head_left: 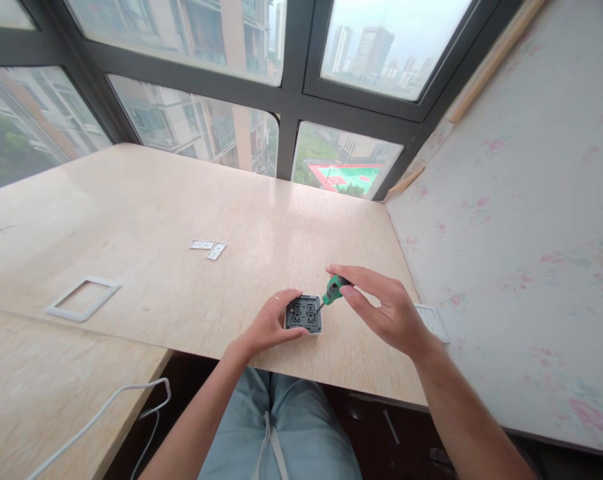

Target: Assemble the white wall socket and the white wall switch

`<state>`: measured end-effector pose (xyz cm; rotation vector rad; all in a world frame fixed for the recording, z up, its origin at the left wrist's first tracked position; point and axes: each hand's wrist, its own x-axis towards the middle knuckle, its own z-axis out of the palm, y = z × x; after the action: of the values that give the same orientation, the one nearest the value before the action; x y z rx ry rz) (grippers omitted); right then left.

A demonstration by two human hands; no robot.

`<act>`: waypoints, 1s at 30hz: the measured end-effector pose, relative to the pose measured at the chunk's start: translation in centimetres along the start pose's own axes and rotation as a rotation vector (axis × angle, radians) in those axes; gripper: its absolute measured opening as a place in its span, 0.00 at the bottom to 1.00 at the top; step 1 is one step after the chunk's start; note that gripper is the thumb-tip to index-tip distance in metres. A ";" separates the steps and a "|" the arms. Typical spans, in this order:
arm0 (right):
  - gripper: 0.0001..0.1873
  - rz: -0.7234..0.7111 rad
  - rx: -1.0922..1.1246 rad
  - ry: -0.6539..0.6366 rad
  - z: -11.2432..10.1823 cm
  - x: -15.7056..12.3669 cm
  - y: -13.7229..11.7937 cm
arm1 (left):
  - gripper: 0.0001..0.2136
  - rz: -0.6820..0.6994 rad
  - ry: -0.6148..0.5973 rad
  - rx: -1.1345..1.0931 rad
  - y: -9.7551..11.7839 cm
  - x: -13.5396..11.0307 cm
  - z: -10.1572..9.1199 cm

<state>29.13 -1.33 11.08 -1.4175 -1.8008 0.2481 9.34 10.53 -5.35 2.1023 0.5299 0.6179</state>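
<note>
On the stone-look ledge lies a dark grey switch module (304, 315) with a light edge along its near side. My left hand (271, 322) grips it from the left, thumb at the near edge and fingers at the far one. In my right hand (381, 307) is a short screwdriver (334, 289) with a green and black handle, held by thumb and fingers. Its shaft slants down to the left, and the tip meets the module's right side. Whether it sits in a screw is too small to tell.
Two small white rocker covers (202, 245) lie farther back on the ledge (261, 220). At left rests a white square frame (84, 299). A white socket plate (432, 323) is by the papered wall (521, 220) at right. A white cable (101, 413) crosses the lower left.
</note>
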 end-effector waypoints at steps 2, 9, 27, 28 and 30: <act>0.18 -0.037 -0.028 0.024 0.3 0.3 0.3 | 0.33 0.004 0.009 -0.008 0.0 0.0 0.1; 0.15 -0.061 -0.174 0.041 0.5 1.4 0.1 | 0.33 0.023 0.008 -0.035 0.2 0.1 -0.1; 0.18 -0.008 -0.559 -0.038 0.5 0.8 -1.3 | 0.33 0.047 0.034 -0.021 0.0 0.2 0.2; 0.20 -0.004 -0.598 -0.043 0.6 0.8 -1.3 | 0.33 0.044 0.032 -0.018 0.0 0.2 0.2; 0.22 0.025 -0.611 -0.056 0.7 0.8 -1.3 | 0.33 0.040 0.032 -0.015 0.0 0.2 0.2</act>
<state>27.64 -0.86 11.76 -1.8584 -2.0000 -0.2816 9.60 10.52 -5.42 2.0963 0.5007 0.6770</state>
